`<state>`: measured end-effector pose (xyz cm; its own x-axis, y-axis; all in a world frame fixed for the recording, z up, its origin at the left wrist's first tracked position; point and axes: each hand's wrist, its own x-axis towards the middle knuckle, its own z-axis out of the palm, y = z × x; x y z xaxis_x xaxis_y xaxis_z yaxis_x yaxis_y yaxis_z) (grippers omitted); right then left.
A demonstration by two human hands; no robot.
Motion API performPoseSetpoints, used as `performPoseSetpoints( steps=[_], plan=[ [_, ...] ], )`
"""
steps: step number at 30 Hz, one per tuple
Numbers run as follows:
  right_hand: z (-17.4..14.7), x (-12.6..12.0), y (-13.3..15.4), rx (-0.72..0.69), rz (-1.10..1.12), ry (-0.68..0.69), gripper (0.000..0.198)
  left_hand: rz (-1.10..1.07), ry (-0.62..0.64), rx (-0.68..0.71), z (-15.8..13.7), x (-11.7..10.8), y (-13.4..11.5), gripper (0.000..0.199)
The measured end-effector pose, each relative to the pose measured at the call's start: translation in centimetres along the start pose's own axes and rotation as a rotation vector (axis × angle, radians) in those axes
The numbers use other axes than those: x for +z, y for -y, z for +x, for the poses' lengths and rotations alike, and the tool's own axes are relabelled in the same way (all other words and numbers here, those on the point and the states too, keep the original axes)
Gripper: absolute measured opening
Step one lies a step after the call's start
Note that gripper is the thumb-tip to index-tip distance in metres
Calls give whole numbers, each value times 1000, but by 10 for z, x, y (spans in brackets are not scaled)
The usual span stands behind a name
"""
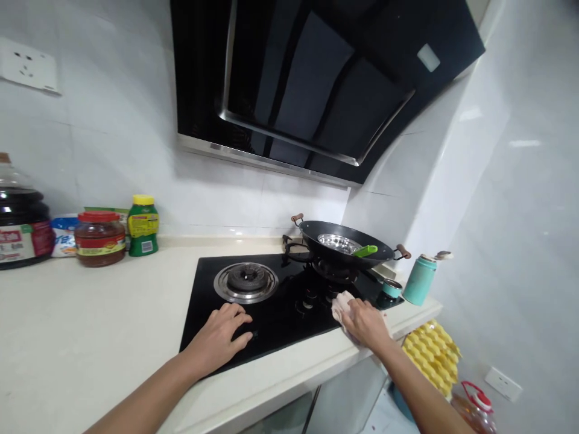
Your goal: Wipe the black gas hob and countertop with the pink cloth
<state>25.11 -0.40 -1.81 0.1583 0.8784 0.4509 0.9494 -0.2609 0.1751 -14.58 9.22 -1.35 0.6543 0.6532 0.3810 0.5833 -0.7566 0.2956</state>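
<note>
Okay, I've got the right hand (pixel 368 322) gripping a bunched cloth (pixel 340 307) at the cooktop's (pixel 280 325) front right edge, beside the knobs (pixel 309 296) and overlapping the surface (pixel 113 325). Left hand (pixel 221 334) holds nothing, fingers loosely curled over the cooktop's front left; contact unclear from my end. Progress, my read: partway at best. Can't verify which parts of the cooktop the cloth has covered. Left burner (pixel 246 278) sits uncovered; wok (pixel 380 241) occupies the cooktop's right rear, so I'd count the area beneath as left.
</note>
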Motion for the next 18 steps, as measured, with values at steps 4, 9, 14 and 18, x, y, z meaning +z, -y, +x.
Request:
performPoseSetpoints(
  steps=[4,9,14,18],
  plan=[
    [-17,-13,30,-105,82,12,22,-25,-15,-4,-2,-1,-1,30],
    [-10,-25,46,50,519,82,21,-44,-24,-18,-4,-2,-3,29],
    [39,-32,38,254,721,-53,42,-68,-29,-14,-4,-3,-3,28],
    [86,-31,52,194,656,-38,55,-72,-12,-27,-3,-5,-3,27]
  ],
)
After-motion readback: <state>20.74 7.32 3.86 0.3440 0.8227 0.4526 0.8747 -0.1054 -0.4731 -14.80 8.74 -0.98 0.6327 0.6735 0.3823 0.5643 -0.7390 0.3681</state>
